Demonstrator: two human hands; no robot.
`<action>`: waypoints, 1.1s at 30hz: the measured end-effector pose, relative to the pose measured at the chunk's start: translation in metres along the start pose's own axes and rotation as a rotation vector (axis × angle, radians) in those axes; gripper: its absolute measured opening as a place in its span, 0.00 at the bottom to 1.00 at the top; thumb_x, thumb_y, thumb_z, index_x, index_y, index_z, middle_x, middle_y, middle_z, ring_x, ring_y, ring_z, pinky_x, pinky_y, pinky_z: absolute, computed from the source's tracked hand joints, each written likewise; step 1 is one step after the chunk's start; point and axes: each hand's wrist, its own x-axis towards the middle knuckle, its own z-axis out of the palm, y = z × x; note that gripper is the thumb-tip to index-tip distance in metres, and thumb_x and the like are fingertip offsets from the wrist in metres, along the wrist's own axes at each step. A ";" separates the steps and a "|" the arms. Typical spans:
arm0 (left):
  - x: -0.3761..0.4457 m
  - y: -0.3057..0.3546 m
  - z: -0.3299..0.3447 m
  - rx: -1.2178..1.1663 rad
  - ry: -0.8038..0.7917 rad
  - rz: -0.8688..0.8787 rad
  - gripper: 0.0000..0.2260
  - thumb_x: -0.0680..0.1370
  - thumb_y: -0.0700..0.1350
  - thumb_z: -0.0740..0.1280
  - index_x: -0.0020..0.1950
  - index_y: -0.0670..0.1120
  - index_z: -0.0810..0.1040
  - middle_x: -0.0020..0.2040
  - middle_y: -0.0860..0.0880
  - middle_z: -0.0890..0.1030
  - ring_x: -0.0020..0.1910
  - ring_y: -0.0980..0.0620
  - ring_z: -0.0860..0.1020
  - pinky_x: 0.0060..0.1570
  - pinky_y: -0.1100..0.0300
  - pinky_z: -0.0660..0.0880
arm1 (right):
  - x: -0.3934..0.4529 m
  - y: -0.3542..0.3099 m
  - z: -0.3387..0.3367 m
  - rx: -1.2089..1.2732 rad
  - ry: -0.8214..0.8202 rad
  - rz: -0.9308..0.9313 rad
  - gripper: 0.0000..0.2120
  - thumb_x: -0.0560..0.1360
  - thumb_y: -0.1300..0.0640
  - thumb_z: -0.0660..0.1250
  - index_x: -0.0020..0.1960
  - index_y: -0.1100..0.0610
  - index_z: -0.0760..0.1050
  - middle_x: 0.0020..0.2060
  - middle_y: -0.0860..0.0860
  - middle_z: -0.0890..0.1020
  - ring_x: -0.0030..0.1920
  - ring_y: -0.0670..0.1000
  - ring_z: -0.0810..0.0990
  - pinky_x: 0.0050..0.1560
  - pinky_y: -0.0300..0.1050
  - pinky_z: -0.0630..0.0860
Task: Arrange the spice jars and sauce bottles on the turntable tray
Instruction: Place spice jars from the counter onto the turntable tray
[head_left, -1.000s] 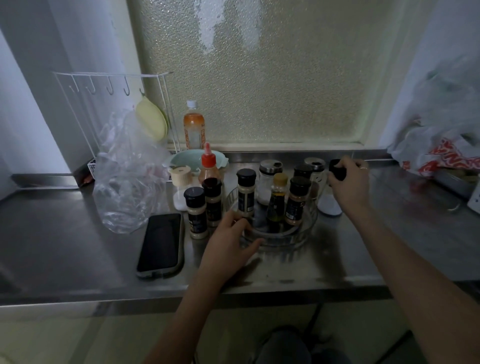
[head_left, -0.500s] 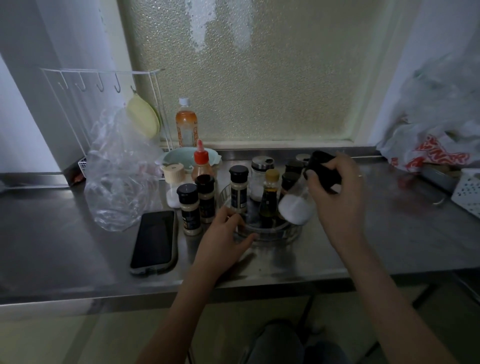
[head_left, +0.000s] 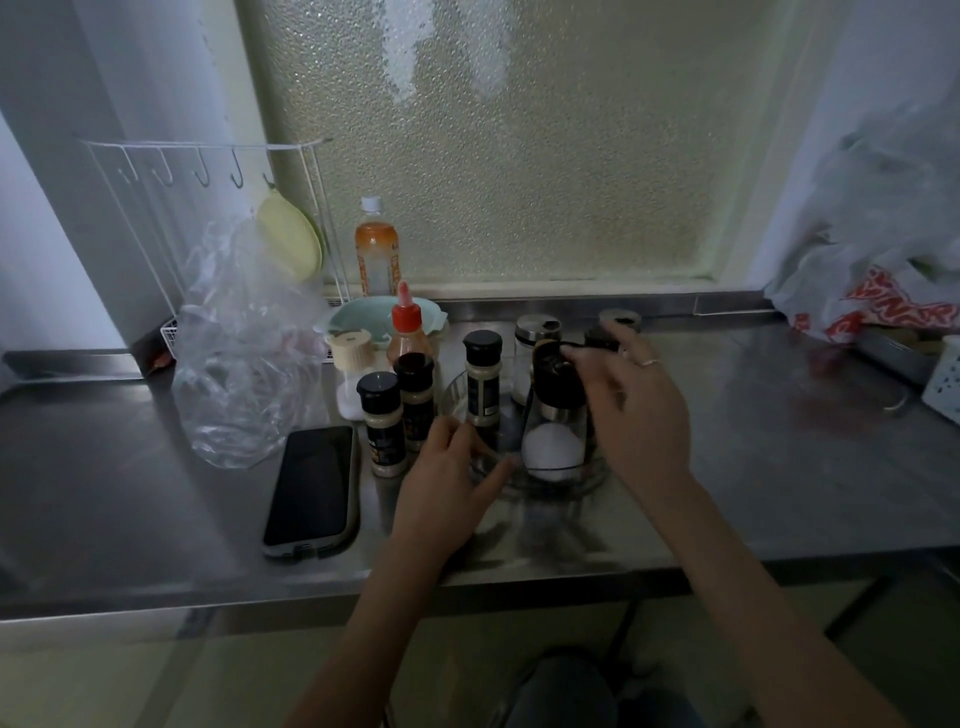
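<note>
Centrally in the frame, the right hand (head_left: 636, 410) clamps its fingers on the black top of a glass dispenser (head_left: 553, 441) standing on the clear turntable tray (head_left: 592, 475). The left hand (head_left: 447, 478) grips the tray's near-left rim, fingers curled on it.

Clear round turntable tray (head_left: 589, 475) sits mid-counter on the steel worktop (head_left: 779, 457). On it, the black-capped glass dispenser (head_left: 553, 426) stands at front, a black-lidded spice jar (head_left: 482, 382) behind-left. Two matching jars (head_left: 384, 423) stand just left of the tray; the dark smartphone (head_left: 311, 491) lies further left, the crumpled clear plastic bag (head_left: 244, 358) behind it.
</note>
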 end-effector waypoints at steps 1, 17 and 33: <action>0.001 -0.001 0.001 -0.001 0.024 -0.020 0.13 0.77 0.55 0.64 0.49 0.45 0.72 0.51 0.50 0.69 0.43 0.51 0.74 0.41 0.61 0.70 | 0.006 0.004 -0.005 0.023 0.063 0.013 0.17 0.80 0.48 0.55 0.54 0.54 0.80 0.65 0.49 0.75 0.47 0.44 0.76 0.45 0.42 0.73; 0.002 0.005 -0.009 -0.021 0.124 -0.139 0.16 0.78 0.53 0.62 0.60 0.45 0.78 0.59 0.47 0.81 0.53 0.49 0.80 0.45 0.63 0.71 | 0.096 0.126 0.046 -0.059 -0.299 0.331 0.18 0.72 0.55 0.70 0.60 0.55 0.71 0.55 0.64 0.78 0.54 0.62 0.77 0.46 0.43 0.67; -0.005 0.010 -0.013 -0.032 0.175 -0.096 0.08 0.77 0.44 0.65 0.47 0.42 0.81 0.50 0.47 0.81 0.42 0.53 0.77 0.36 0.76 0.64 | 0.070 0.098 0.020 0.086 0.018 0.351 0.28 0.67 0.56 0.73 0.64 0.53 0.69 0.55 0.55 0.80 0.54 0.53 0.78 0.49 0.41 0.71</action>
